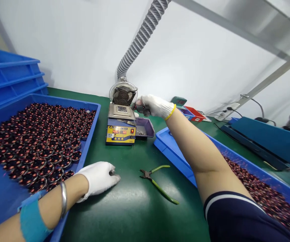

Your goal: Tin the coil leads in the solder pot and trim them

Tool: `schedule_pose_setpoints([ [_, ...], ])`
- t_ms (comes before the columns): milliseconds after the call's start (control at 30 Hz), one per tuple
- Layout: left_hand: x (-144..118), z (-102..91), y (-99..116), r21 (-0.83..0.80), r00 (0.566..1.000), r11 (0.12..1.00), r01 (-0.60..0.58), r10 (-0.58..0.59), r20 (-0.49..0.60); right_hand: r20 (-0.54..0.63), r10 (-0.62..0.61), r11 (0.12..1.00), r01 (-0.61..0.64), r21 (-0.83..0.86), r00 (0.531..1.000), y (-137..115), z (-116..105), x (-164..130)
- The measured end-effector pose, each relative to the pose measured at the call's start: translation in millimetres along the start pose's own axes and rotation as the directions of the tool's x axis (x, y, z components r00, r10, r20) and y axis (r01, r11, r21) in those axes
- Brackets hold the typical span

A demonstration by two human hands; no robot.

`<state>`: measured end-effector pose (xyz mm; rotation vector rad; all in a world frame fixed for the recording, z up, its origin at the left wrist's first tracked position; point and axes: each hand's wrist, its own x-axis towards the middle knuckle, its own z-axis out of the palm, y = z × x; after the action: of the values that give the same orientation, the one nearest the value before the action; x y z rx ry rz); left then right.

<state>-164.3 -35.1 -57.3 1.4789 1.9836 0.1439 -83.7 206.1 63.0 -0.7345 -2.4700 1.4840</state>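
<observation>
A small yellow and blue solder pot [121,129] is showing a red digital readout on its front panel; the digits are too blurred to read, possibly ending in "60". Blue lettering above the readout is also illegible. A teal device [178,100] behind is glowing with unreadable red digits.

Both hands wear white knit gloves: the left hand [98,178] at lower left, the right hand [153,106] near centre, its cuff edged yellow. The left forearm carries a silver metal bangle [63,199] and a blue band [31,220]. At lower right, a navy short sleeve with white stripe [235,215].
</observation>
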Motion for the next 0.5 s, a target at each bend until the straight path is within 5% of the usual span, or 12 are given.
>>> schedule_pose_setpoints([
  [167,0.3,1.2,2.3,-0.019,1.0,1.0,0.01,-0.01,0.025,0.123,-0.064,0.98,0.039,0.194,0.99,25.5,6.5,-52.0],
  [500,5.9,7.4,-4.8,-0.015,0.998,0.999,0.042,-0.041,0.042,0.071,-0.054,0.969,0.035,0.245,0.996,59.2,1.3,-112.9],
])
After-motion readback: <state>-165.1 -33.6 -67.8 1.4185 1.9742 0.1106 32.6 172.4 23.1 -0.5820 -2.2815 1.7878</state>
